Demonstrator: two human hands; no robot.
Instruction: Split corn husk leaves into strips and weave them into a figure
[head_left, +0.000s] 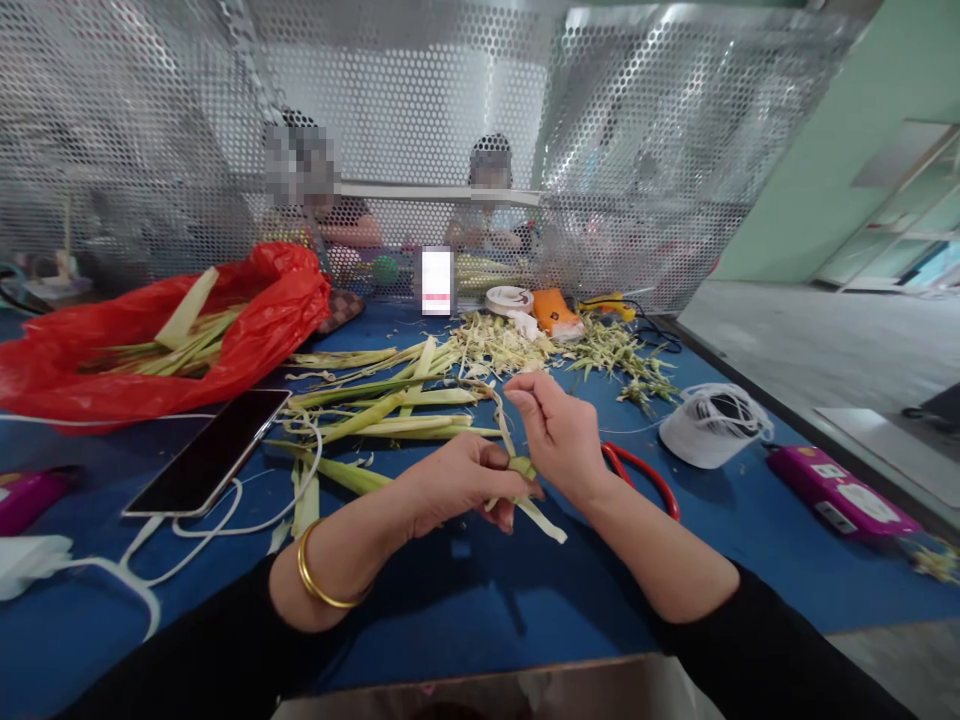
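My left hand (pixel 480 478), with a gold bangle on its wrist, pinches a folded pale green leaf strip (pixel 523 467). One tail of the strip hangs down to the right below the fingers, and another part rises above them. Right beside it, my right hand (pixel 559 430) is closed, thumb against the bent fingers, touching or very near the fold. Whatever sits between those right fingertips is too small to make out. Several long leaf stalks (pixel 375 425) lie on the blue table (pixel 450 600) just beyond my left hand.
At left lie a red plastic bag (pixel 247 310) with stalks, a phone (pixel 210 455) and white cables. Behind are leaf scraps (pixel 502 345), a tape roll (pixel 510 299) and an orange packet (pixel 556 313). A red handle (pixel 645 480), white cord spool (pixel 701 430) and purple pack (pixel 840 490) stand right.
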